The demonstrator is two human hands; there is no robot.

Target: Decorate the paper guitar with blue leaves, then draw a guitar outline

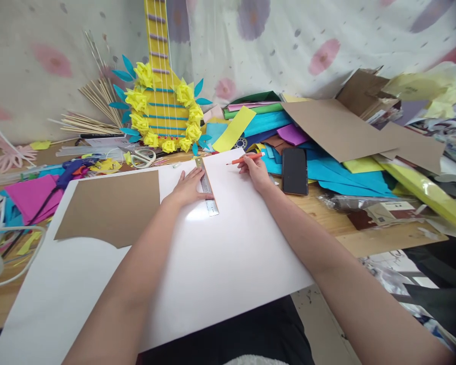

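My left hand (190,188) lies with fingers spread on a metal ruler (212,207), pressing it against a large white sheet (228,263). Between the fingers of my right hand (254,170) is an orange pen (247,158), its tip pointing left, a little to the right of the ruler. The tip looks close to the sheet; whether it touches I cannot tell. A brown cardboard piece (114,205) with a curved lower edge lies on the sheet, left of my left hand.
A yellow paper guitar with flowers (163,109) stands behind the sheet. White scissors (143,158) and bamboo sticks (95,119) are back left. Right of my right hand lies a black phone (295,171), beside piled blue paper (349,175) and cardboard (334,126).
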